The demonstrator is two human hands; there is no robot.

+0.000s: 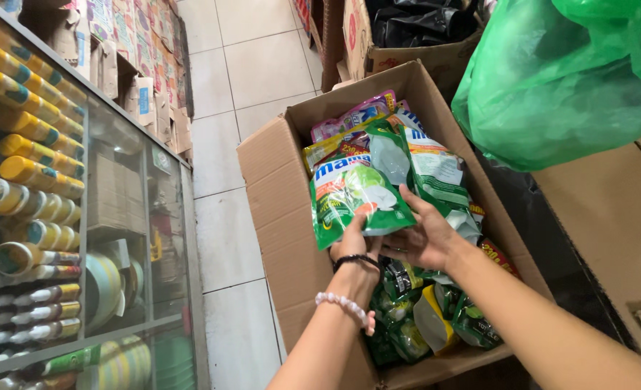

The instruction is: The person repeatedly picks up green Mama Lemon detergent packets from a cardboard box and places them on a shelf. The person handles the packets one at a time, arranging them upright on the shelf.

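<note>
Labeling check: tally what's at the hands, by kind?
Green pouch held in the hands: 1
Open cardboard box: 1
Hands, left and right: 2
Wrist bands, black and bead: 2
Total: 6
Pouches still in the box overlap too much to count.

Both bare forearms reach forward and up from the bottom edge of the view, converging near the middle. The left hand [355, 244] is raised with its back to the camera, fingers curled in a grip; its wrist carries a black band and a pale pink bead bracelet. The right hand [423, 235] sits just beside it, palm turned leftward, fingers [414, 202] bent and closed in a grip.
</note>
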